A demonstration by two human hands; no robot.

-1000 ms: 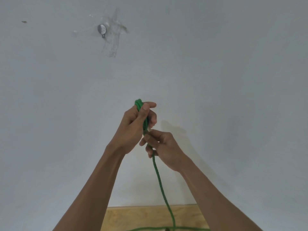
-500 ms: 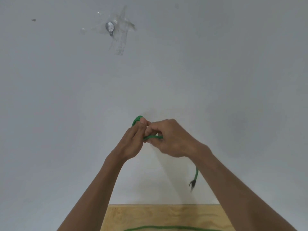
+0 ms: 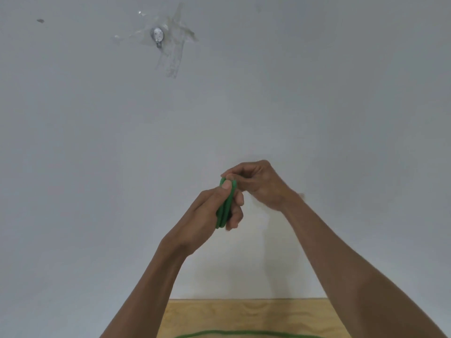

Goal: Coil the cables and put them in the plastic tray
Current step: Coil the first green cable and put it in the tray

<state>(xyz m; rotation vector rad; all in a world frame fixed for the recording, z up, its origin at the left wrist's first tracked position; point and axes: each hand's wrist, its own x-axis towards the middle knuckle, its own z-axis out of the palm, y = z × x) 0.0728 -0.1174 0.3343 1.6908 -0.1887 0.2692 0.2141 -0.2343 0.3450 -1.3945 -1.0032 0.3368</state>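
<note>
Green cable (image 3: 225, 203) is now sitting bundled in your left hand (image 3: 210, 215), which is clamping the loops, while your right hand (image 3: 256, 184) is pinching the top. The dangling tail has gone, so coiling looks nearly finished; the tray is out of view.

Two bare forearms, no sleeves, left hand (image 3: 207, 213) and right hand (image 3: 261, 184) ungloved, without rings
</note>
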